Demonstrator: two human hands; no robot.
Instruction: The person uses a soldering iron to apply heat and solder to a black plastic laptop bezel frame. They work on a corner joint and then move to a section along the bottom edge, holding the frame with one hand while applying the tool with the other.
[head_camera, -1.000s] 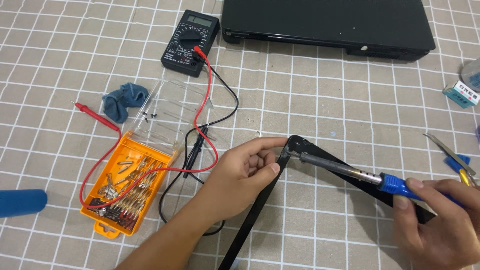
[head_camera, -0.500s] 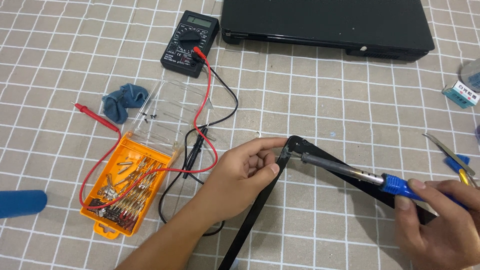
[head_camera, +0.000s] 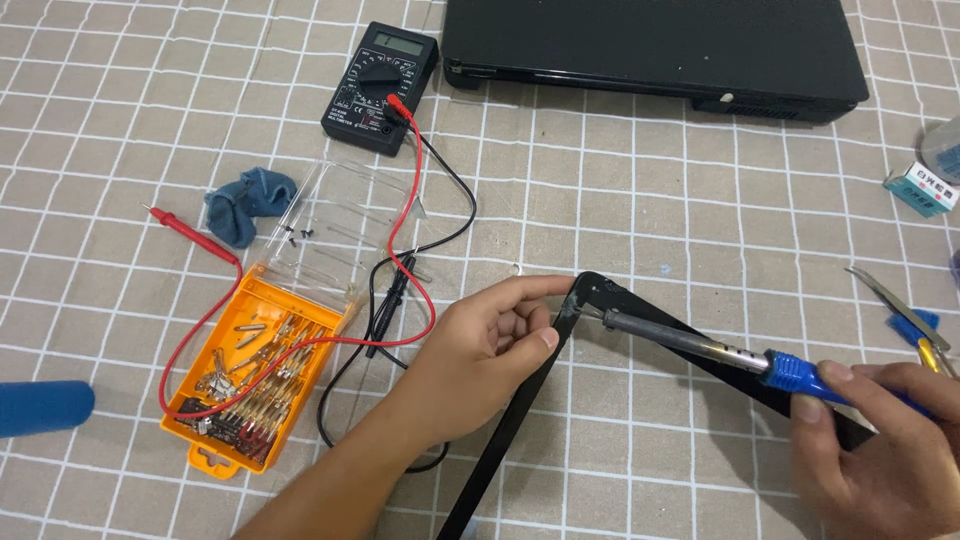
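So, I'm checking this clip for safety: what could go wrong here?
The left hand pinches the black frame corner right beside the soldering iron tip, so a slip could burn the fingers. The right hand holds the iron low over the checked cloth, which might scorch.

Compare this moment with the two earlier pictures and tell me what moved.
Almost nothing moved. The left hand still pinches the corner of the black angled frame, and the right hand still holds the blue-handled soldering iron with its tip at that corner. Nothing was picked up or let go. The multimeter, orange bit case and laptop lie unchanged.
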